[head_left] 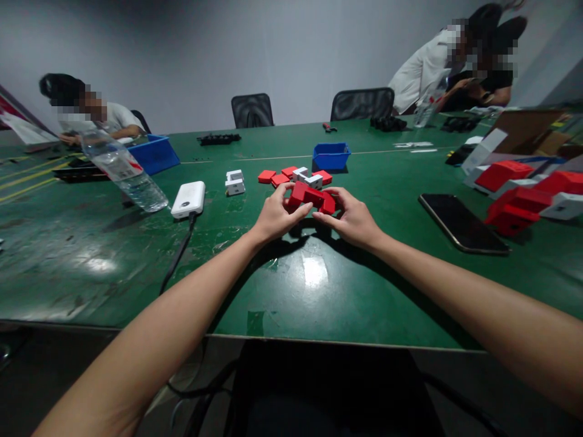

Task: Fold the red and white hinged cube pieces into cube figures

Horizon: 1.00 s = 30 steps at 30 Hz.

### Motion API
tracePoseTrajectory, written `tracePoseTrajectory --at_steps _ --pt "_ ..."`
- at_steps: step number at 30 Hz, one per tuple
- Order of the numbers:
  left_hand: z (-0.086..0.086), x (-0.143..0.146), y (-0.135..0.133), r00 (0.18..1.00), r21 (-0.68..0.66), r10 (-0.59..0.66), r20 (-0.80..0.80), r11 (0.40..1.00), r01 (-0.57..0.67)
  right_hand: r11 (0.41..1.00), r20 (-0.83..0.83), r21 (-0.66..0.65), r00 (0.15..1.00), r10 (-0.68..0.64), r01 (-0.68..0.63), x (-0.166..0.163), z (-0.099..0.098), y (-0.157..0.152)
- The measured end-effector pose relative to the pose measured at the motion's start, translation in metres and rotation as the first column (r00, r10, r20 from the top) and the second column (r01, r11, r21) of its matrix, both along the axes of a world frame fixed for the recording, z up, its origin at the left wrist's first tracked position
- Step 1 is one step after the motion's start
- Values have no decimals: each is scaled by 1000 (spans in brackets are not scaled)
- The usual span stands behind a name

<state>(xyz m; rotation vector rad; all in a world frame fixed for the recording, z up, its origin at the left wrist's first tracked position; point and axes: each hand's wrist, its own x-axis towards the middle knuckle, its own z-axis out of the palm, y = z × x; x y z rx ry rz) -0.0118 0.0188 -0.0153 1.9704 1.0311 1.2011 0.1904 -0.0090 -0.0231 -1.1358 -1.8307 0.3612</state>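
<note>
Between my two hands is a red U-shaped plastic block [313,195], held just above the green table. My left hand [279,213] grips its left end between thumb and fingers. At the right end, my right hand [350,215] pinches it the same way. Directly behind lie several loose red pieces [266,176] and a white bracket-like piece [313,180], partly hidden by the held block. Another white bracket-like piece [235,182] stands apart to the left.
A white power bank [189,199] with a black cable and a water bottle [125,173] are on the left. Blue bins [331,156] [157,155] stand farther back. To the right lie a phone [462,223] and stacked red and white blocks [519,209]. Other people sit across the table.
</note>
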Motion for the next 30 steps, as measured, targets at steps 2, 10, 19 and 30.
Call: tracePoseTrajectory --at_steps 2,10,19,30 --pt "0 -3 1 990 149 60 -129 988 -40 999 6 -49 1000 19 -19 2 -3 3" --pt "2 -6 -1 953 412 61 -296 909 69 981 1 -136 990 138 -136 6 -6 7" --pt "5 -10 1 931 487 68 -360 864 125 991 60 -102 994 93 -86 2 -3 2" --pt "-5 -17 17 896 394 123 -427 917 61 981 -327 -140 942 81 -133 1 0 6"
